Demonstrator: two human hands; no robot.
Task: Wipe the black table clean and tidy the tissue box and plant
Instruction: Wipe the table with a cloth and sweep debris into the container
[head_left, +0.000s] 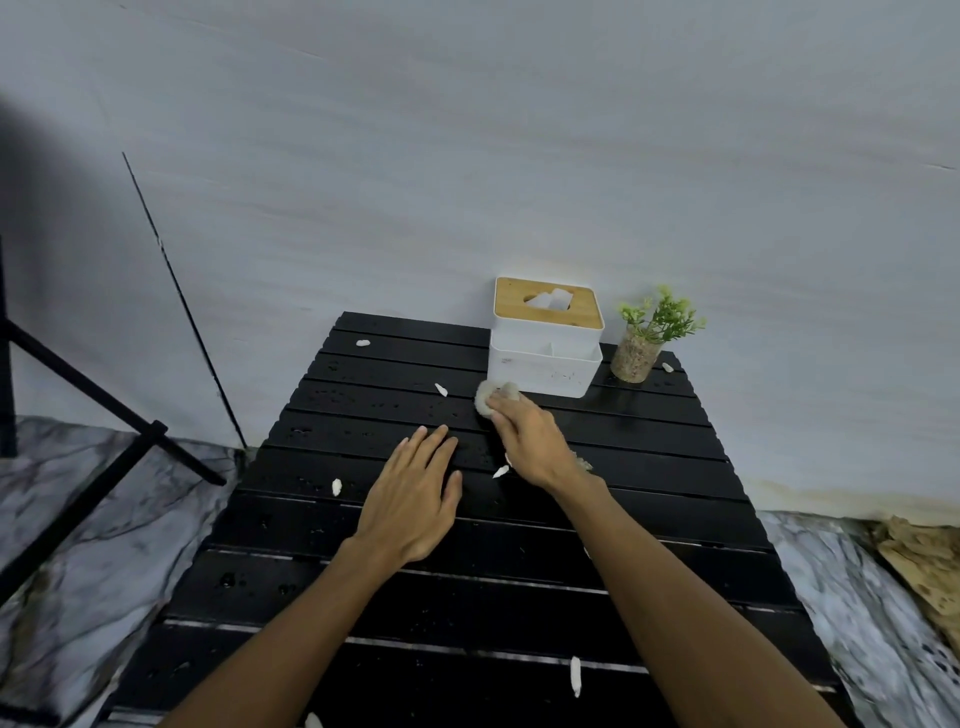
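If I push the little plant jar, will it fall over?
Maybe. The plant jar looks tall and narrow, so a push near the top could tip it. It seems filled with pebbles, which probably makes it heavy at the bottom and steadier. The table has slats and looks wet, so it might slide unevenly.
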